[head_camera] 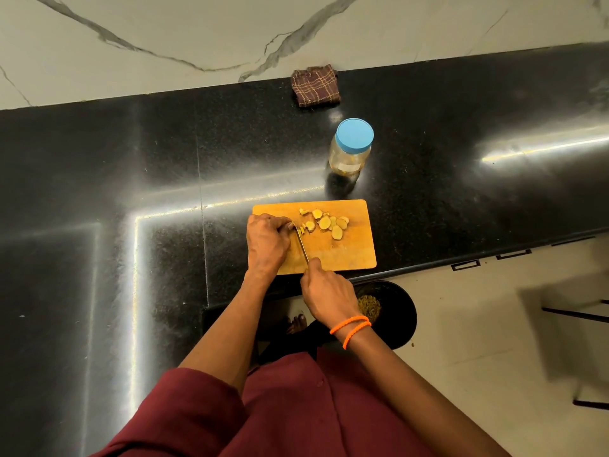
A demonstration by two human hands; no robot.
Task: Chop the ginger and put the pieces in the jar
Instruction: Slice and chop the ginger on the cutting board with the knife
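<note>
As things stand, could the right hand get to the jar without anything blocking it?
Probably yes, once it lets go of the knife. The right hand grips the handle at the near edge of the cutting board; the jar stands beyond the board's far edge, with only flat ginger slices lying between.

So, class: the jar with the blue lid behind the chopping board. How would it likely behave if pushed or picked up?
The jar stands tall and narrow, so a push near its blue lid would probably tip it. The black counter looks glossy, so a low push may slide it instead. It looks mostly empty, so probably light to lift.
</note>
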